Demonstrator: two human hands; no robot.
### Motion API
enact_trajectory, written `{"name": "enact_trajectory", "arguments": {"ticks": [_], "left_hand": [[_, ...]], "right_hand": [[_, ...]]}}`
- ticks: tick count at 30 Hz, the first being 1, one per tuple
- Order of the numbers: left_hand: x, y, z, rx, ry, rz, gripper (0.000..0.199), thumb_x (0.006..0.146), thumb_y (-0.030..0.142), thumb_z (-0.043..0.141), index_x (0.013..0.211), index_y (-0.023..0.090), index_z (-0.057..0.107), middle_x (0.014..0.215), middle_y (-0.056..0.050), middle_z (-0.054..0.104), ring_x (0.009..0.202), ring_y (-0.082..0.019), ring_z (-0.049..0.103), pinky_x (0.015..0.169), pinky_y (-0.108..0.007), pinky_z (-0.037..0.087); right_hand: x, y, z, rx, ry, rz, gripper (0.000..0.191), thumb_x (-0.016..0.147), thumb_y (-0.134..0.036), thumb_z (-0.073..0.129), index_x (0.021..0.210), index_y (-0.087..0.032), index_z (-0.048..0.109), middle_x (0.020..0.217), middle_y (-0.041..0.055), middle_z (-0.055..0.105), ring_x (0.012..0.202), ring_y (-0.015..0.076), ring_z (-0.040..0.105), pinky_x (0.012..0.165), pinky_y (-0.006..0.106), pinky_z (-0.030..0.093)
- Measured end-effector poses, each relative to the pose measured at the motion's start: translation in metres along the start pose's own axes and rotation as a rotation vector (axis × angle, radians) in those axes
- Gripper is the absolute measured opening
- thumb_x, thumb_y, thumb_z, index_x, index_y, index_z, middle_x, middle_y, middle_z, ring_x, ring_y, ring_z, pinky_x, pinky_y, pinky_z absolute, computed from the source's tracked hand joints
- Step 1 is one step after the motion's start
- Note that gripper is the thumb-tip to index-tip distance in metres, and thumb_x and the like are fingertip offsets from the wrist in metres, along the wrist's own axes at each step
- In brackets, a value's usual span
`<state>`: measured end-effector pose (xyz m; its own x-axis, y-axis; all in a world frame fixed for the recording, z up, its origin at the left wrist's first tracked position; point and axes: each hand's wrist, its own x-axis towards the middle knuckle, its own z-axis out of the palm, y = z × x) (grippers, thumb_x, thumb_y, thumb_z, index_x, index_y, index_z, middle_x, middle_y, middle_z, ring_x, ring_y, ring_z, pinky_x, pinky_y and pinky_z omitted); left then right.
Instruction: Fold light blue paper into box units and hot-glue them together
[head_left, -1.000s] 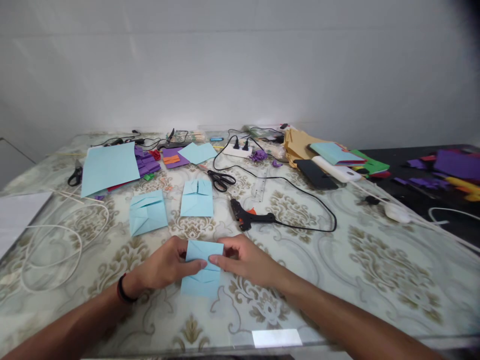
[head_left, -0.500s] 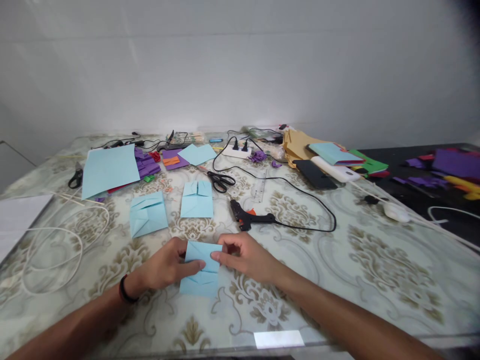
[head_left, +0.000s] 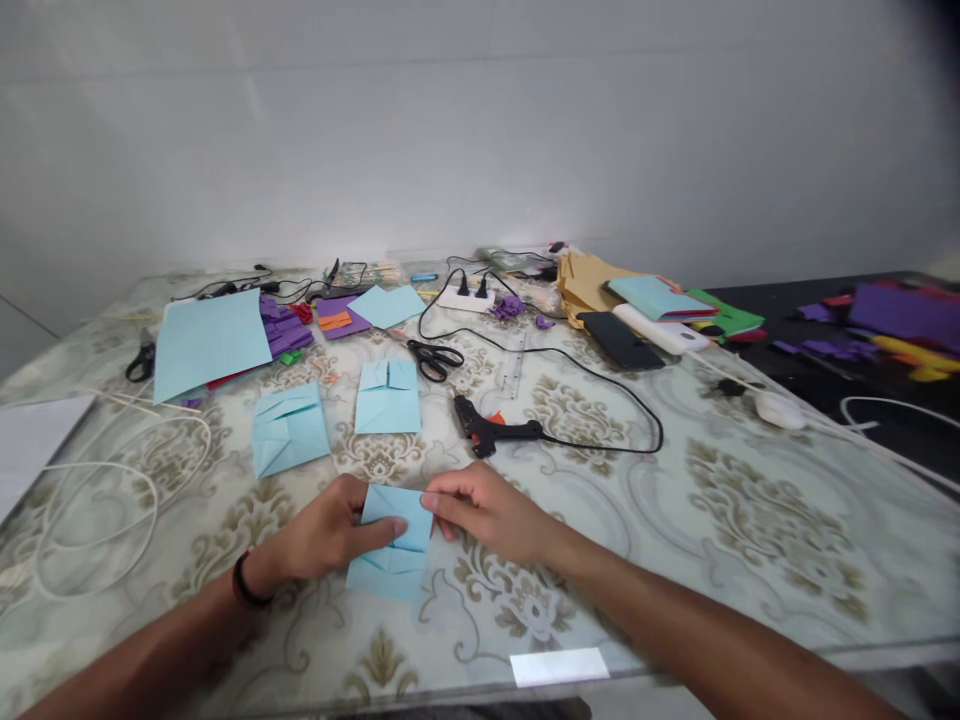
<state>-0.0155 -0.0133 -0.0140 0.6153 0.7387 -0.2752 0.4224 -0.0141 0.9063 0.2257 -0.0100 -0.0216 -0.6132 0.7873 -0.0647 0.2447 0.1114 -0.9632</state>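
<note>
A folded light-blue paper (head_left: 391,572) is held between my hands near the front of the table. My left hand (head_left: 330,530) grips its left side, thumb flat on top and the fingers hidden underneath. At the upper right corner, my right hand (head_left: 480,510) pinches the paper's edge between thumb and forefinger. Beyond it lie two more folded light-blue papers, one on the left (head_left: 291,430) and one in the middle (head_left: 387,398). A black glue gun (head_left: 491,428) rests on the table past my right hand, its cord running right.
Black-handled scissors (head_left: 435,358) lie behind the glue gun, beside a clear ruler (head_left: 514,368). A white power strip (head_left: 465,298) stands farther back. Light-blue sheets (head_left: 214,345) are at the left, near a looped white cable (head_left: 97,540). A phone (head_left: 619,340) lies at the right.
My right hand has shifted from the paper's right edge up to its upper right corner. The view has turned slightly, so things appear a little farther left.
</note>
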Motion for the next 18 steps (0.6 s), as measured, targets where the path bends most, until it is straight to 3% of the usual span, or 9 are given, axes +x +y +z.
{"name": "enact_trajectory", "arguments": {"ticks": [5,9,12,18], "left_hand": [[0.0003,-0.0013,-0.0017,0.020,0.022,0.003,0.046,0.093,0.047,0.062,0.062,0.016,0.051,0.058,0.005,0.039,0.052,-0.008,0.032,0.047,-0.020,0.026],[-0.0002,-0.0041,-0.0012,0.034,0.055,0.012,0.050,0.094,0.048,0.062,0.058,0.016,0.048,0.055,0.006,0.036,0.050,-0.007,0.028,0.045,-0.021,0.022],[-0.0005,-0.0041,-0.0007,0.030,0.064,0.019,0.048,0.094,0.048,0.062,0.061,0.014,0.058,0.055,0.004,0.043,0.050,-0.008,0.032,0.045,-0.021,0.024],[0.0015,-0.0006,-0.0013,0.004,0.029,0.025,0.040,0.095,0.048,0.061,0.090,0.012,0.078,0.067,-0.001,0.063,0.057,-0.011,0.045,0.052,-0.022,0.035]], "right_hand": [[0.0010,0.0023,-0.0002,0.031,0.012,0.015,0.058,0.099,-0.066,0.046,0.073,-0.016,0.062,0.063,0.0027,0.062,0.058,0.0143,0.053,0.058,0.027,0.038],[0.0010,0.0022,-0.0002,0.040,0.041,0.042,0.059,0.095,-0.070,0.053,0.072,-0.016,0.063,0.062,0.0006,0.060,0.055,0.0122,0.049,0.055,0.025,0.036],[0.0011,0.0036,0.0017,0.061,0.025,0.070,0.057,0.091,-0.068,0.062,0.072,-0.015,0.066,0.062,0.0006,0.060,0.056,0.0122,0.051,0.055,0.024,0.037],[0.0001,0.0062,0.0011,0.013,0.050,0.022,0.052,0.094,-0.060,0.061,0.069,-0.015,0.066,0.060,0.0004,0.060,0.055,0.0113,0.050,0.055,0.024,0.036]]}}
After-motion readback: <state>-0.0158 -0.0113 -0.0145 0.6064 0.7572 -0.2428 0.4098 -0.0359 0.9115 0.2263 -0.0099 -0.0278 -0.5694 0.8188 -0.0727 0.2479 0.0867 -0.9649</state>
